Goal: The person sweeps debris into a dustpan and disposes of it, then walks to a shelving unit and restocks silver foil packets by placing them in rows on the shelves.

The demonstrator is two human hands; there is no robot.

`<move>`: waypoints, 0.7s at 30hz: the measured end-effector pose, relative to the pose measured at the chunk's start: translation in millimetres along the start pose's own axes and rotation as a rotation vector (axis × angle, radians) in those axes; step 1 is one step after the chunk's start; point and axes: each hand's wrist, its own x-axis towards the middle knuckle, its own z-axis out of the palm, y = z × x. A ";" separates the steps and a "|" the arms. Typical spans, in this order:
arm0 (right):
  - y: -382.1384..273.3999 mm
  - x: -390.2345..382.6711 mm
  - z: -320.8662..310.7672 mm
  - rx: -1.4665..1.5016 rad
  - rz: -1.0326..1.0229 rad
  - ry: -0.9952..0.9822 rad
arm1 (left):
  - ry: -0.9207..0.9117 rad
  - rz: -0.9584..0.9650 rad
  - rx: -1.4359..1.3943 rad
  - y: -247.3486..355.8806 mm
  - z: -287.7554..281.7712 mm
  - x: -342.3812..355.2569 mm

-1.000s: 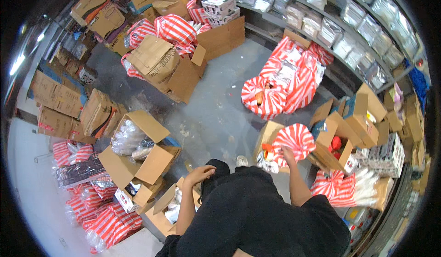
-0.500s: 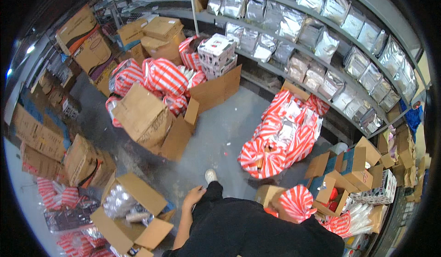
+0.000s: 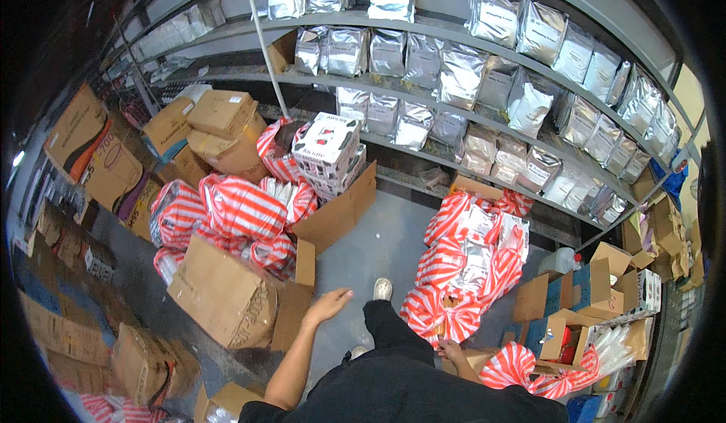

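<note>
My left hand (image 3: pixel 331 305) hangs in the air over the grey floor, beside my leg. Its fingers are stretched out and nothing is in them. Low beside my body, my right hand (image 3: pixel 452 349) is near the lower end of a red-and-white striped plastic bag (image 3: pixel 442 311). Its fingers are small and partly hidden, so whether they touch the bag cannot be made out. Silver pouches (image 3: pixel 476 260) lie on top among the striped bags. Left of my left hand, a brown cardboard box (image 3: pixel 219 294) lies with flaps spread.
Metal shelves (image 3: pixel 423 26) packed with silver pouches (image 3: pixel 495 11) curve across the back. More striped bags (image 3: pixel 242 207) and a stacked white printed carton (image 3: pixel 327 142) stand at the left. Opened cardboard boxes (image 3: pixel 563 336) and a translucent jug (image 3: pixel 560 262) crowd the right. The grey floor (image 3: pixel 355 249) runs between the piles.
My view has shifted toward the shelves, and my step has moved on past the open box at lower left. My right hand has come into sight beside the striped bags.
</note>
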 end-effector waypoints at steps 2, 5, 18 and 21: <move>-34.6 34.9 5.0 -0.074 -0.082 -0.014 | -0.184 0.145 -0.403 78.9 -17.7 25.6; -60.8 124.8 -3.9 -0.186 -0.066 -0.088 | -0.499 0.664 -0.317 225.1 -56.3 56.5; -555.1 285.5 0.8 -0.386 -0.862 0.123 | -0.354 1.305 -0.037 436.0 -148.4 243.8; -601.0 282.3 40.1 -0.222 -0.895 0.050 | -0.537 1.199 -0.135 412.5 -174.9 291.8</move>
